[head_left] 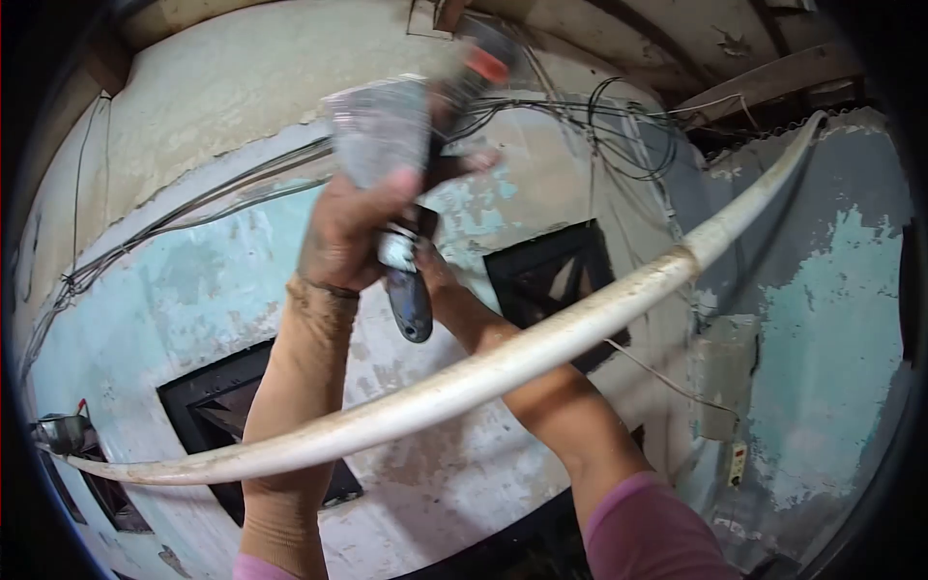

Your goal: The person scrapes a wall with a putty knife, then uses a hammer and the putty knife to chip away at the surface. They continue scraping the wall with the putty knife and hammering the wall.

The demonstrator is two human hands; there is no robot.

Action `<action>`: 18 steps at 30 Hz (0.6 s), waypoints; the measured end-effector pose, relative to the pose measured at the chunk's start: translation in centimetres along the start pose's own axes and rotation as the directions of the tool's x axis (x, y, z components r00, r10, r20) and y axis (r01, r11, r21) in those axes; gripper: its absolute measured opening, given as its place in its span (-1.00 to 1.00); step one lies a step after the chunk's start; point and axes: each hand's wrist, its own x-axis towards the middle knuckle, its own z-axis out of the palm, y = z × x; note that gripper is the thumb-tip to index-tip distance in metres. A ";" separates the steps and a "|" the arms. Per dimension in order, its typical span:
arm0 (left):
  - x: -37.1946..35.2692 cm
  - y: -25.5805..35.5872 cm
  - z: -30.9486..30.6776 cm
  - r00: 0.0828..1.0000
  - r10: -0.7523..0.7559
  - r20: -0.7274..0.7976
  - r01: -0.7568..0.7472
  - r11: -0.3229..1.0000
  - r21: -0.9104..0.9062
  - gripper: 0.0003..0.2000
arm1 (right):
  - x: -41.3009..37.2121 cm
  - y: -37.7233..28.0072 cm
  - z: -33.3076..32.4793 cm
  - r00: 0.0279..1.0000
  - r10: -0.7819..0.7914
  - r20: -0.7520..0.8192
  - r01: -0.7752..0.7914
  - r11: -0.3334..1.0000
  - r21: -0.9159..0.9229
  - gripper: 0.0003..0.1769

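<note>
My left hand (348,232) is raised near the middle and closed around a putty knife. The knife's broad grey blade (379,130) points up, smeared by motion. Its dark handle (412,304) hangs below my grip. My right hand (432,256) is just behind and to the right, partly hidden by the knife and my left hand. Above it, a blurred dark tool with an orange band (486,66) seems to be in its grip. The kind of tool cannot be made out.
A long white pipe (435,401) crosses in front of my forearms. Behind it is a wall with peeling turquoise paint (217,246), dark-framed openings (551,271) and bundled cables (619,126). A metal pot (63,432) is at far left, a power strip (738,464) at lower right.
</note>
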 end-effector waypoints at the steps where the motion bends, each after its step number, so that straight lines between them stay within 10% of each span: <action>1: -0.1 0.1 -2.3 0.999 0.007 -0.038 -0.006 0.999 0.037 -0.19 | 0.8 -2.6 0.1 0.998 -0.061 0.032 0.066 0.984 -0.163 -0.56; 3: -1.9 2.7 -2.5 0.966 0.204 -0.160 -0.193 0.978 0.080 -0.26 | 0.0 -3.5 0.7 0.995 -0.061 0.074 0.072 0.984 -0.166 -0.58; 10: -5.1 2.6 -5.6 0.990 -0.129 -0.060 0.134 0.989 0.070 -0.27 | -8.9 -1.6 -8.5 0.920 0.380 0.099 -0.309 0.855 -0.416 -0.60; 18: -4.7 1.4 -6.9 0.983 -0.168 -0.077 0.161 0.983 -0.083 -0.33 | -7.4 1.7 -14.1 0.916 0.336 0.221 -0.120 0.752 -0.648 -0.49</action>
